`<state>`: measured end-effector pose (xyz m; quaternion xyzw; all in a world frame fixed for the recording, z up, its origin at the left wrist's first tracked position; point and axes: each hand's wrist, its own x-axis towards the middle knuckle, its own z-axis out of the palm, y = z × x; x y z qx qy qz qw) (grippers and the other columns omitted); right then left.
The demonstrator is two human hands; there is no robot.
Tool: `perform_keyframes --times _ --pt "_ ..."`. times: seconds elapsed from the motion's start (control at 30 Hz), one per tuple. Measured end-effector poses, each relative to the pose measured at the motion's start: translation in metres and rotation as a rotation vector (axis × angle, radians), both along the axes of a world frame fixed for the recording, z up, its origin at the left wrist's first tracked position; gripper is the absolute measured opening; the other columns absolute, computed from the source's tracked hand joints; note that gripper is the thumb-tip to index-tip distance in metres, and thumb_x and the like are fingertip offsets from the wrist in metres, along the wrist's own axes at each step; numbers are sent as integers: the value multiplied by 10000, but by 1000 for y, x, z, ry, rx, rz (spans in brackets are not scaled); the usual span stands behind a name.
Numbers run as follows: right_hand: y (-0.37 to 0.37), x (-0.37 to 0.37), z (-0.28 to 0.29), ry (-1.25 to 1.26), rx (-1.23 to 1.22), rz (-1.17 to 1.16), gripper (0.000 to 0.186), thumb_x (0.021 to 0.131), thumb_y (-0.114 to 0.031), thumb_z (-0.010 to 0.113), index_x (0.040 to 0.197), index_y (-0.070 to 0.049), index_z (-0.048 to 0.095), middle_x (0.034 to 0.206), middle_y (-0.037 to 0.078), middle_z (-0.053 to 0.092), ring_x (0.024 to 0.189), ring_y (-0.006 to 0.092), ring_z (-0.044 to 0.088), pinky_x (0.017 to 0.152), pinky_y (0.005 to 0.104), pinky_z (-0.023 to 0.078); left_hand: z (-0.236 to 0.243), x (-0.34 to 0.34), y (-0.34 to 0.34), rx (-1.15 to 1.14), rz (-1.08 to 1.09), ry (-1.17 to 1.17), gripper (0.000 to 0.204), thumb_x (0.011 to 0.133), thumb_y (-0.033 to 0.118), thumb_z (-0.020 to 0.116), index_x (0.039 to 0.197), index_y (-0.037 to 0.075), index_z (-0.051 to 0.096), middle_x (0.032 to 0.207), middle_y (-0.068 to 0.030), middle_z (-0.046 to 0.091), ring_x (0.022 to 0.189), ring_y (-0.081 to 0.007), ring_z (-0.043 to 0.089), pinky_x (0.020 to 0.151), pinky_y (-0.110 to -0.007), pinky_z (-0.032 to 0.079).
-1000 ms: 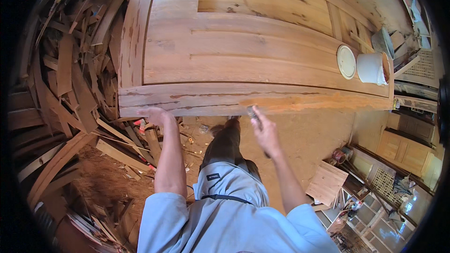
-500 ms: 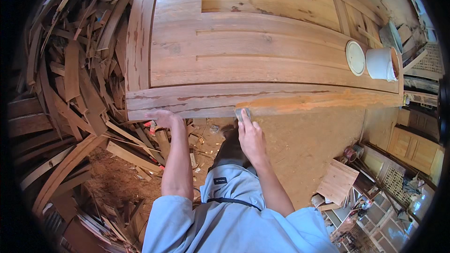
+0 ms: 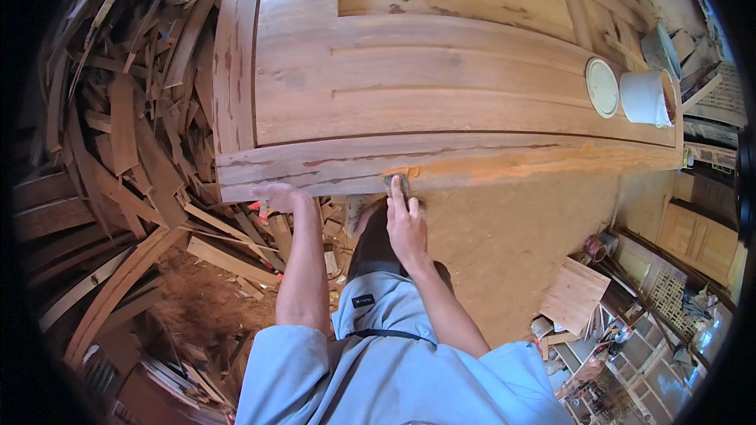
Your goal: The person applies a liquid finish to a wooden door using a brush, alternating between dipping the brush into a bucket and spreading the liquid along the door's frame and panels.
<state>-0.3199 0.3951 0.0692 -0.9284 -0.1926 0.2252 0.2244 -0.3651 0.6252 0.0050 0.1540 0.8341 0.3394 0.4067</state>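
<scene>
A wooden door panel (image 3: 441,71) spans the scene in front of me. Along the near edge of its frame (image 3: 331,177), long dark cracks run on the left, and orange filler (image 3: 535,159) is smeared over the right part. My right hand (image 3: 407,228) grips a small flat grey putty knife (image 3: 398,184) with the index finger pressed along it. Its tip touches the frame beside a fresh ridge of filler. Farther left, my left hand (image 3: 287,198) rests against the frame's near edge, fingers stretched out to the left.
An open white bucket (image 3: 647,99) and its round lid (image 3: 602,88) stand on the door's right end. Heaps of scrap wood (image 3: 134,134) crowd the left side. At the lower right, a wooden board (image 3: 575,295) lies among clutter, and a panelled door (image 3: 697,240) leans beyond it.
My right hand has moved slightly left and toward me with the putty knife, leaving a thicker ridge of orange filler at the left end of the smear. My left hand stays at the edge.
</scene>
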Motion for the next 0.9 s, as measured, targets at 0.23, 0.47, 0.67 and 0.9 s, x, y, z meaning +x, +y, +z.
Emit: perform_keyframes --times 0.23,0.47,0.67,0.9 --pt "20 3 3 -5 106 -41 473 991 -233 515 1451 -150 444 833 238 562 721 429 606 632 514 503 -5 -4 4 2 -2 2 1071 902 775 195 1226 -195 512 1255 -358 545 1139 -486 560 979 -524 462" --pt "26 -9 18 48 45 -16 455 990 -243 517 1438 -180 468 839 242 575 717 428 610 649 508 510 -42 -22 7 28 -6 82 1055 911 759 240 1177 -223 521 1202 -381 560 1110 -492 573 932 -532 491" --pt "25 -29 -3 39 20 -58 439 992 -253 516 1422 -171 489 838 242 572 739 436 609 660 505 505 -23 -4 5 -36 -56 126 1027 924 732 282 1139 -241 531 1151 -403 572 1082 -499 584 901 -540 506" --pt "46 -30 2 -13 95 -46 446 988 -238 521 1429 -180 479 837 237 571 755 423 615 669 509 502 -24 -13 4 10 -6 117 950 947 692 306 1167 -199 552 1156 -402 572 1062 -504 591 900 -533 503"
